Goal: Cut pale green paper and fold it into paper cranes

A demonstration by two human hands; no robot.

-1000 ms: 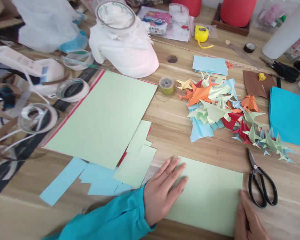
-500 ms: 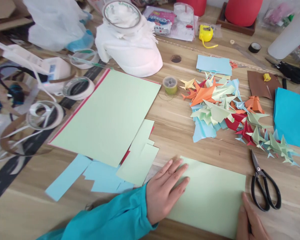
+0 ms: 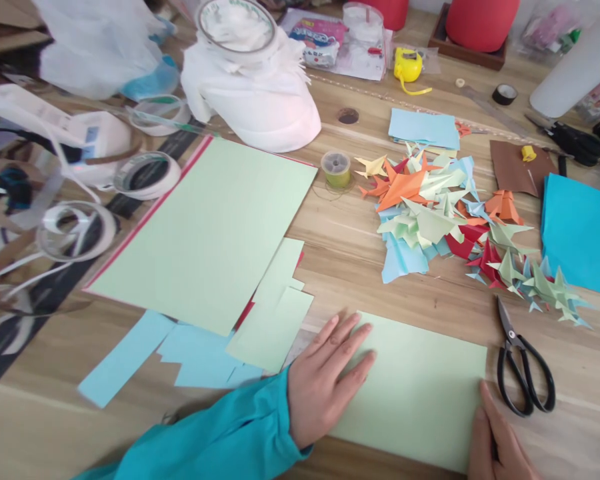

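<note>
Under the flat, spread left hand (image 3: 325, 383), a green sheet (image 3: 420, 390) is being partly covered. Its edge is being touched by the right hand (image 3: 500, 440); whether it's being pinched can't be told. Beside that hand, scissors (image 3: 512, 341) are being carried by the surface (image 3: 340, 260).

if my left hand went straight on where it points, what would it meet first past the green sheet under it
Probably the light blue paper at the near edge of the folded-paper pile: the left hand points that way across the pale green sheet and wooden tabletop, though depth is unclear.
</note>
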